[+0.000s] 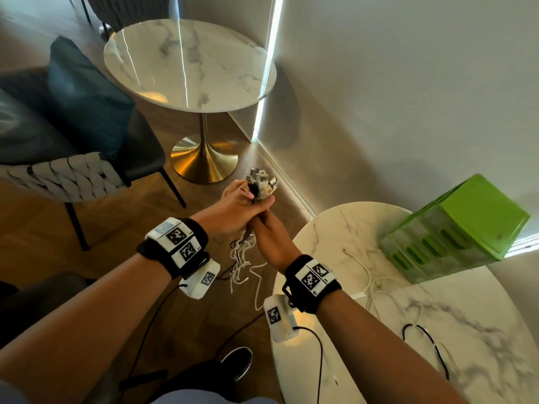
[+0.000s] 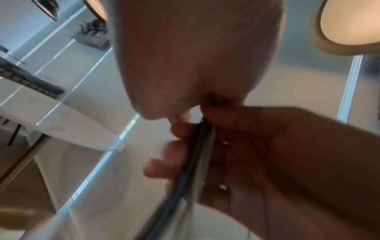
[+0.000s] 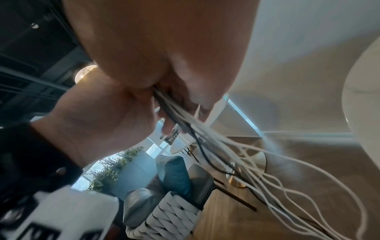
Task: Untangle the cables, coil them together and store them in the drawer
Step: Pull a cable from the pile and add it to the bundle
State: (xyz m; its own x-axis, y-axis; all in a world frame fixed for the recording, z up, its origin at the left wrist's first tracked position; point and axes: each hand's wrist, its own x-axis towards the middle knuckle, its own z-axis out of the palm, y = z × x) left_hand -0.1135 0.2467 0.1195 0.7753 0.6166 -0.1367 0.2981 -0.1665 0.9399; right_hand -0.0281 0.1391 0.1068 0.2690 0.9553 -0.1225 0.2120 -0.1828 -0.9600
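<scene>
A bundle of white and black cables (image 1: 260, 186) is held in the air over the wooden floor, plug ends sticking up. My left hand (image 1: 237, 204) grips the bundle just under the plugs. My right hand (image 1: 269, 236) is curled round the same bundle directly below. The loose tails (image 1: 242, 259) hang down in waves. The left wrist view shows the cables (image 2: 197, 154) running through the right hand (image 2: 267, 154). In the right wrist view the cables (image 3: 226, 154) fan out of the right hand (image 3: 164, 48). A green drawer unit (image 1: 455, 228) stands on the near marble table (image 1: 335, 228).
A thin white cable (image 1: 369, 275) and a black cable (image 1: 428, 339) lie on the near table. A second round marble table (image 1: 189, 62) on a gold base stands ahead. A dark chair (image 1: 73, 141) with a woven back is at the left. A wall runs along the right.
</scene>
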